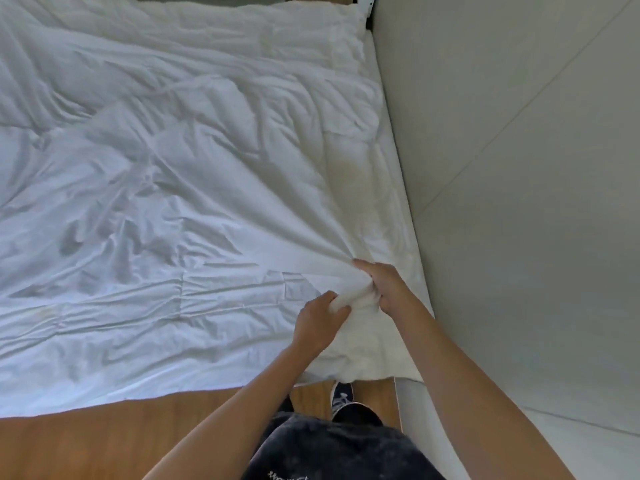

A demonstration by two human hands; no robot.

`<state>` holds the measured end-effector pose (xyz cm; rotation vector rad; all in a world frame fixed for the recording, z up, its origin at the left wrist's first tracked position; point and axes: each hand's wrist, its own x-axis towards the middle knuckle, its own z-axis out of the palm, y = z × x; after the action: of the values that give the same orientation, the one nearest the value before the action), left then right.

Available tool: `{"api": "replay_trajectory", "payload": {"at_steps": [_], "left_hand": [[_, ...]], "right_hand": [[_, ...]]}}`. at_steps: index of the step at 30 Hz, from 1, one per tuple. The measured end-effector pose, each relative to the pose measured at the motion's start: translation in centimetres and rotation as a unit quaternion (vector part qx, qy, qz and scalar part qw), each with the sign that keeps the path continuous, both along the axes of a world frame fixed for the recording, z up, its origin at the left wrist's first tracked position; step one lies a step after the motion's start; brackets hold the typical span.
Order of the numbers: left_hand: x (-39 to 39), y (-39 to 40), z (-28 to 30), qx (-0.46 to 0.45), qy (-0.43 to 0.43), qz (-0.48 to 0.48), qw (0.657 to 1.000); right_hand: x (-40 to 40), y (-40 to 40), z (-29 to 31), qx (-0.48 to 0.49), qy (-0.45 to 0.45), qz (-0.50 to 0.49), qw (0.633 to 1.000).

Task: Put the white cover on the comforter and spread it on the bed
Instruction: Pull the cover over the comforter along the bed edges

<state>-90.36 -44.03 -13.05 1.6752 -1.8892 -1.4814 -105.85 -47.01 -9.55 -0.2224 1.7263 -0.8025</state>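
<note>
Between both hands' fingers [360, 266], the white cover [173, 202] bunches, gripped.

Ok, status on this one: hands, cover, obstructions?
Left hand and right hand both gripping bunched white cover at near corner. Cover wrinkled across bed. Nothing in the way.

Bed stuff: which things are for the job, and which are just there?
For the job: white cover, comforter bunched at the corner, bed, left hand, right hand.
Just there: shoe, wooden floor, wall.
</note>
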Motion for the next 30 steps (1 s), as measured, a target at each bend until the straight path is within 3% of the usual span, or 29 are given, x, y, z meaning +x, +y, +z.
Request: {"api": "replay_trajectory", "payload": {"at_steps": [3,5,9,14,19,24,30], "left_hand": [[-2.4,2.6,-0.3,0.041,0.076,0.045,0.995],[-3.4,4.3,-1.1,0.039,0.043,0.064,0.996],[-5.2,6.5,-3.8,-0.082,-0.072,-0.012,0.994],[-9.9,8.0,-4.6,-0.222,-0.090,-0.098,0.966],[-14.8,6.1,-3.0,-0.319,-0.078,0.030,0.944],[-14.8,1.6,-1.5,-0.326,-0.120,0.156,0.925],[-14.4,-1.2,-1.0,-0.362,-0.085,0.139,0.918]], "right_hand": [[-3.7,2.9,-0.4,0.030,0.025,0.057,0.998],[-6.0,4.9,-0.3,0.036,0.036,0.066,0.997],[-9.6,7.4,-0.3,0.043,0.018,0.062,0.997],[-13.4,8.2,1.3,0.045,-0.061,0.016,0.997],[-15.4,8.5,3.3,0.007,-0.106,-0.008,0.994],[-18.0,8.5,6.0,-0.034,-0.107,-0.048,0.993],[-20.9,9.1,6.6,-0.070,-0.044,-0.084,0.993]]}}
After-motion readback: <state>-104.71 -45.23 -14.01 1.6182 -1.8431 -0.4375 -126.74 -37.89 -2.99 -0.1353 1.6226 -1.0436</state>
